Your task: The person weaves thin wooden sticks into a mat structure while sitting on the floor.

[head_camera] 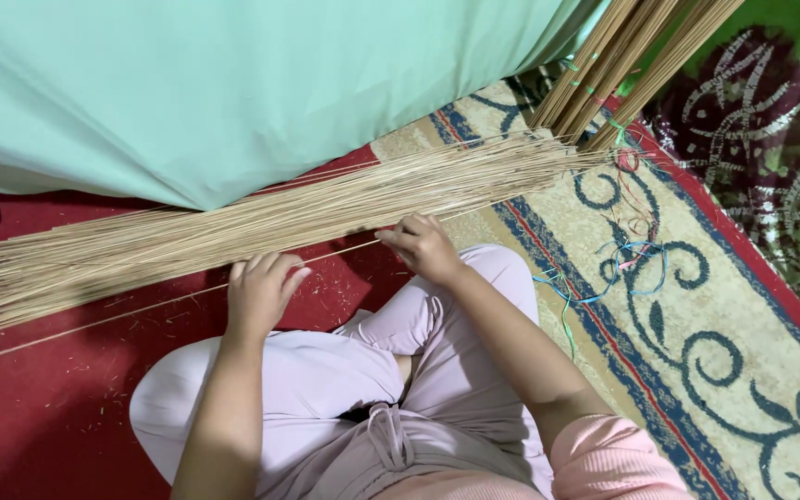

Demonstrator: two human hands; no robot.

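Observation:
A long loose pile of thin tan sticks lies across the red carpet in front of my folded legs in pale pink trousers. One single stick lies apart from the pile, nearer to me. My right hand pinches the end of that stick at the pile's near edge. My left hand rests palm down on the same stick, fingers curled over it.
A mint green cloth hangs over the pile's far side. Tied bundles of sticks lean at the upper right. Coloured plastic strings lie on the patterned rug. A green and maroon fabric is at far right.

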